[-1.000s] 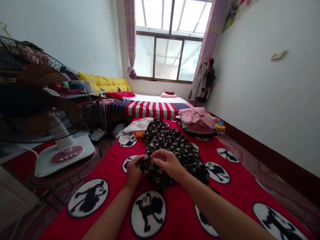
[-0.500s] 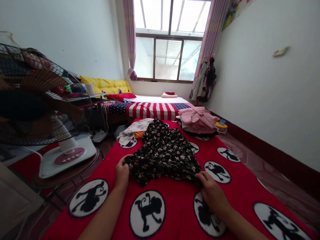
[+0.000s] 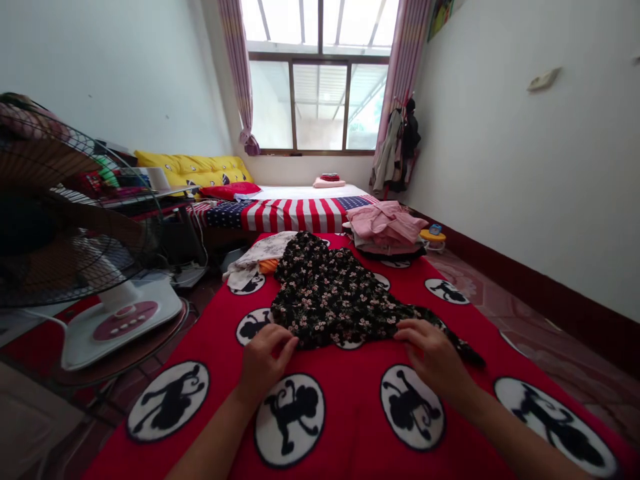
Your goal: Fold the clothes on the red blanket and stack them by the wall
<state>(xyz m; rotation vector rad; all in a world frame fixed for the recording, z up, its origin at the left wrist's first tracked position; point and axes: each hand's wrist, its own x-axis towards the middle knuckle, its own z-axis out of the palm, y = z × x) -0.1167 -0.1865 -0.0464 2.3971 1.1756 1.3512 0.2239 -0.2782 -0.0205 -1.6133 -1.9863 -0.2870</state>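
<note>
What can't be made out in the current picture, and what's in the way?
All in the head view:
Left hand and right hand: whether either pinches the black flowered garment; their own fingers cover the contact.
Lower clothes in the pile: their full shapes, mostly covered by the pink garment.
Fan: its far side, cut off by the left edge.
Poster: its picture, cut off by the top edge.
</note>
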